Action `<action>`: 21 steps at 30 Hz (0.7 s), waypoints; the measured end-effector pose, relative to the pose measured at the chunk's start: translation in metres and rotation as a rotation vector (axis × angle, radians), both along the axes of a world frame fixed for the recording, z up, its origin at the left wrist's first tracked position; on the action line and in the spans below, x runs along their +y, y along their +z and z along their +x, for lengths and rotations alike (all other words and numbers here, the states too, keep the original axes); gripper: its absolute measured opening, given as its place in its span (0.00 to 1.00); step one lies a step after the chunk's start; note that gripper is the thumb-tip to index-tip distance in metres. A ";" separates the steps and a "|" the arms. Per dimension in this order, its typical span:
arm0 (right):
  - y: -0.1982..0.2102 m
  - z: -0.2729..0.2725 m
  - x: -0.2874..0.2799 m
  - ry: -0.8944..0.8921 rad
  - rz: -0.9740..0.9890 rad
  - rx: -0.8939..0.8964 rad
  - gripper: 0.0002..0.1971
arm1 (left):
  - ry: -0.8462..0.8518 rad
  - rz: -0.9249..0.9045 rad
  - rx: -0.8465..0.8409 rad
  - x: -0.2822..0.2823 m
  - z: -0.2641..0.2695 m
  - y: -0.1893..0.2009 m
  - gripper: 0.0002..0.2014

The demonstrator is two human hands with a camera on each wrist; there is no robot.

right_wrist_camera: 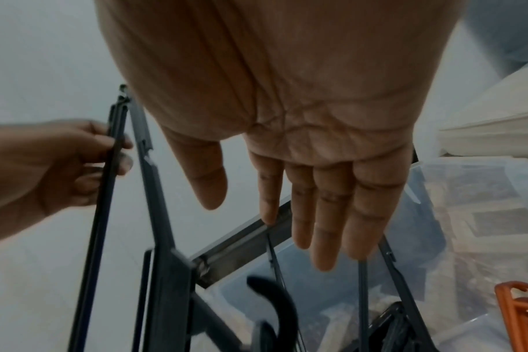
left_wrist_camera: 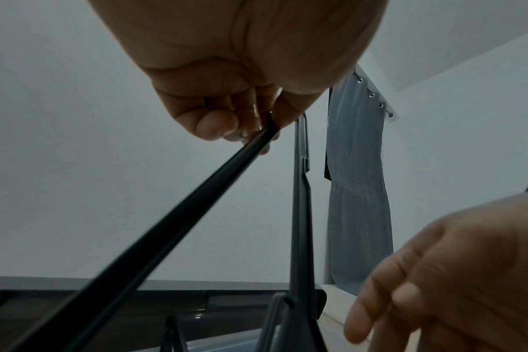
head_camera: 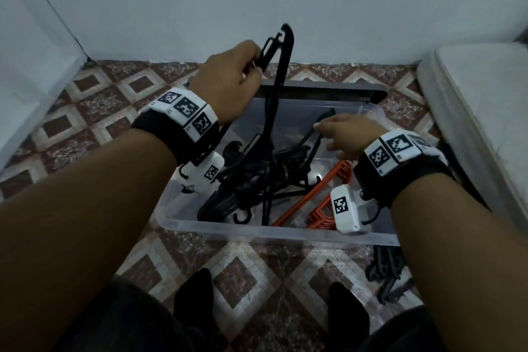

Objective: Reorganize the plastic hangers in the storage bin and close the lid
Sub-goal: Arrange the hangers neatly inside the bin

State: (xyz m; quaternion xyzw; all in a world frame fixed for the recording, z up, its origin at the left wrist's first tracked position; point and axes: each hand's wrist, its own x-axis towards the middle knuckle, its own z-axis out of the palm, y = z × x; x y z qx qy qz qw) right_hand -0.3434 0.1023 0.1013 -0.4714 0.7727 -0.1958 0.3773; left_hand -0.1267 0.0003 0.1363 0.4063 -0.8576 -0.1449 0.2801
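A clear plastic bin [head_camera: 271, 233] on the tiled floor holds a tangle of black hangers [head_camera: 257, 177] and some orange hangers [head_camera: 323, 197] on its right side. My left hand [head_camera: 251, 63] is raised above the bin's far left corner and pinches one end of a black hanger [head_camera: 281, 74], which hangs upright into the pile. In the left wrist view its fingertips [left_wrist_camera: 220, 126] close on the hanger's bar [left_wrist_camera: 196, 195]. My right hand [head_camera: 328, 134] hovers over the bin's right half with straight fingers [right_wrist_camera: 317, 214], holding nothing. A dark grey lid [head_camera: 343, 90] lies behind the bin.
More black hangers [head_camera: 388, 271] lie on the floor outside the bin's near right corner. A white mattress [head_camera: 480, 111] runs along the right. A pale wall [head_camera: 285, 8] stands just behind the lid. My feet [head_camera: 197, 300] are in front of the bin.
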 end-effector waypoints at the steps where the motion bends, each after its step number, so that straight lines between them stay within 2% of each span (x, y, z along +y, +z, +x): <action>1: -0.001 0.004 0.002 0.042 0.020 -0.017 0.15 | 0.002 -0.003 0.013 -0.001 -0.001 0.003 0.07; 3: -0.005 0.011 0.003 0.072 0.051 -0.078 0.10 | 0.004 -0.020 0.036 -0.003 -0.002 0.006 0.07; 7: -0.024 0.026 0.001 0.106 0.088 -0.062 0.08 | 0.024 -0.027 0.096 -0.005 -0.001 0.008 0.08; 14: -0.044 0.043 -0.002 0.075 0.141 -0.108 0.14 | 0.061 -0.038 0.165 -0.006 0.005 0.009 0.07; 17: -0.051 0.049 -0.006 0.024 0.106 -0.104 0.10 | 0.075 -0.034 0.204 -0.006 0.004 0.011 0.07; 21: -0.054 0.057 -0.010 -0.116 0.078 -0.266 0.16 | 0.076 -0.008 0.232 -0.008 0.005 0.011 0.06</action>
